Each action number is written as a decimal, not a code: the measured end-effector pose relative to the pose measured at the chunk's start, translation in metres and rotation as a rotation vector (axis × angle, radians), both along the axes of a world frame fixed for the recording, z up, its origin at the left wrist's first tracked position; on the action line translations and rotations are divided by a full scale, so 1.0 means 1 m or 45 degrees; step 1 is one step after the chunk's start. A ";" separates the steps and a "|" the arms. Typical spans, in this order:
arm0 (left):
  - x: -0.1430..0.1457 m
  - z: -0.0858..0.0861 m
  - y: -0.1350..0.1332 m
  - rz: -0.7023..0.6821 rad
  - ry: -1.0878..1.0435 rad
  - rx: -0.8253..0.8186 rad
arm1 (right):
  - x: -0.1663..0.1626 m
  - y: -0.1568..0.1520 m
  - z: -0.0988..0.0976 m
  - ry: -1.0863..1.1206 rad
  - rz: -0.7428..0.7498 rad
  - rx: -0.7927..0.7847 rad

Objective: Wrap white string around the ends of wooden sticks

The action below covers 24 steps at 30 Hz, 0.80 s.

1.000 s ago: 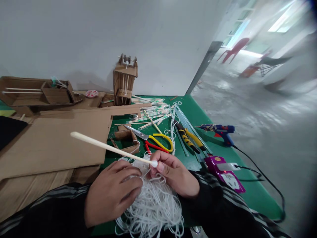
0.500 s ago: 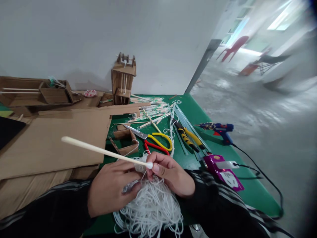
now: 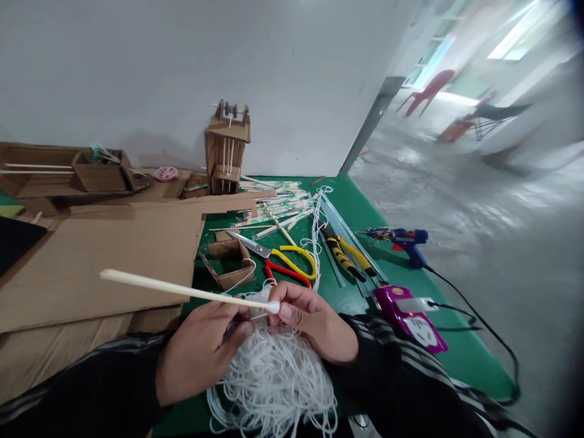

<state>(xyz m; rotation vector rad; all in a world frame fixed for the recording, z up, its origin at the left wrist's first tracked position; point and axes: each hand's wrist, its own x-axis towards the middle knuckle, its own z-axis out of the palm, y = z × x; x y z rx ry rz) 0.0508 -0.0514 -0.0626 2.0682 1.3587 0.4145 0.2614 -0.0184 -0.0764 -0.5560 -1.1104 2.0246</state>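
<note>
A pale wooden chopstick [image 3: 173,288] slants leftward across the middle, its right end capped in white that looks like wound string. My right hand [image 3: 314,322] pinches that end between thumb and fingers. My left hand [image 3: 205,347] is closed just left of it, thumb against fingers, on a strand of white string that runs taut toward the chopstick's end. Under both hands lies a big loose heap of white string [image 3: 283,383]. Scissors [image 3: 292,261] with one yellow and one red handle lie just beyond my hands, beside a small open cardboard frame [image 3: 230,264].
Pliers [image 3: 349,252], clear glue sticks [image 3: 335,222] and a blue glue gun [image 3: 406,240] lie to the right, near a purple power strip [image 3: 413,319]. Wrapped chopsticks [image 3: 283,204], a cardboard tower [image 3: 227,152] and a cardboard sheet [image 3: 137,243] are farther back and left on the green table [image 3: 474,359].
My left hand has drawn a little left and down, away from my right hand, with the string stretched between them. The chopstick's free end has dipped slightly leftward and down.
</note>
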 end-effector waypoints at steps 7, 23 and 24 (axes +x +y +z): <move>0.001 0.014 0.004 -0.072 -0.458 -0.274 | -0.002 0.000 0.004 -0.023 0.022 -0.046; -0.005 0.002 -0.009 -0.322 0.163 0.764 | -0.001 0.000 0.003 -0.089 -0.029 -0.070; -0.005 0.004 -0.009 -0.304 0.123 0.711 | -0.001 0.000 0.004 -0.107 -0.037 -0.061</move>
